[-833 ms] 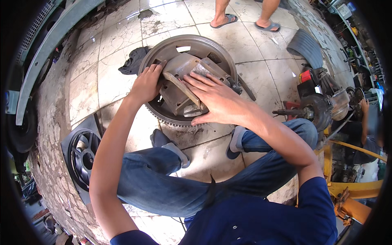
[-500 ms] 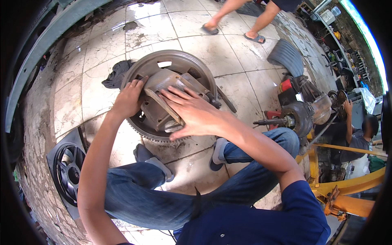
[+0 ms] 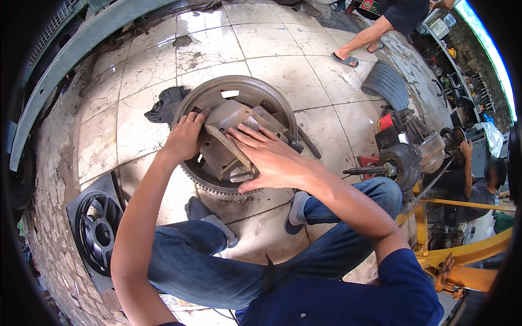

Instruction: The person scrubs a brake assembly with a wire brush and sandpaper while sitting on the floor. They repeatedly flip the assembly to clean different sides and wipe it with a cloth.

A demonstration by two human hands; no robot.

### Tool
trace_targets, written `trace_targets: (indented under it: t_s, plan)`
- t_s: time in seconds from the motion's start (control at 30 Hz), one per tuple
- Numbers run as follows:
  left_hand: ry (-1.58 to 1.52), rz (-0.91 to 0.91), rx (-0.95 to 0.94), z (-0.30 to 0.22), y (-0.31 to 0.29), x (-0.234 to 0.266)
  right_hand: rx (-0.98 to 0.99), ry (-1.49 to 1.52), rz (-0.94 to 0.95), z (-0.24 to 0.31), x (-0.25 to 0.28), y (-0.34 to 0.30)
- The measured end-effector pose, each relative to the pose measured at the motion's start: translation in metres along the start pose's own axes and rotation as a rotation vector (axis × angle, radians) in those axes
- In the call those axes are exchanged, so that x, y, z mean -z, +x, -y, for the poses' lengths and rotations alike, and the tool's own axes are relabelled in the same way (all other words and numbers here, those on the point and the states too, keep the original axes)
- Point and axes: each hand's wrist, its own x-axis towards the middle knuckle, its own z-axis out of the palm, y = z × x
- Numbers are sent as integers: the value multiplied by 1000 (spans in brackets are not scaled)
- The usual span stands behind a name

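A round, brown metal flywheel point(image 3: 239, 85) with a toothed ring along its near edge lies on the tiled floor before my feet. On it sits a heavy steel bracket point(image 3: 220, 159) with an upright flange and several bolt holes. My left hand point(image 3: 186, 136) has its fingers closed at the flange's far-left end, by the flywheel rim; its thumb is partly hidden. My right hand point(image 3: 270, 156) lies flat over the bracket's near-right side, fingers spread, thumb toward me. It covers part of the bracket.
A dark cloth point(image 3: 165, 106) touches the flywheel's left side; a dark metal bar point(image 3: 309, 142) lies right. A black fan point(image 3: 98, 231) is by my left leg. At right stand a shafted gearbox point(image 3: 399, 163) and yellow frame point(image 3: 462, 252). One person walks at the far right; another sits farther right.
The walking person has stepped to the right. My view has shifted slightly, so the floor things appear lower and farther right. Both my hands stay at about the same places on the bracket.
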Motion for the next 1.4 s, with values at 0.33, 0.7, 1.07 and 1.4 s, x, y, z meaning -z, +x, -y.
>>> trace_targets:
  t_s: [0.33, 0.7, 1.07, 1.4]
  plan:
    - [11, -1, -13, 2, -4, 0, 13, 60, 17, 0, 1, -5]
    - [26, -3, -10, -1, -4, -1, 10, -1, -44, 1, -6, -3]
    - [42, -47, -46, -2, -6, 0, 28, -31, -141, 1, -16, 2]
    - [48, -58, -60, 0, -3, -5, 1, 18, -169, -1, -15, 4]
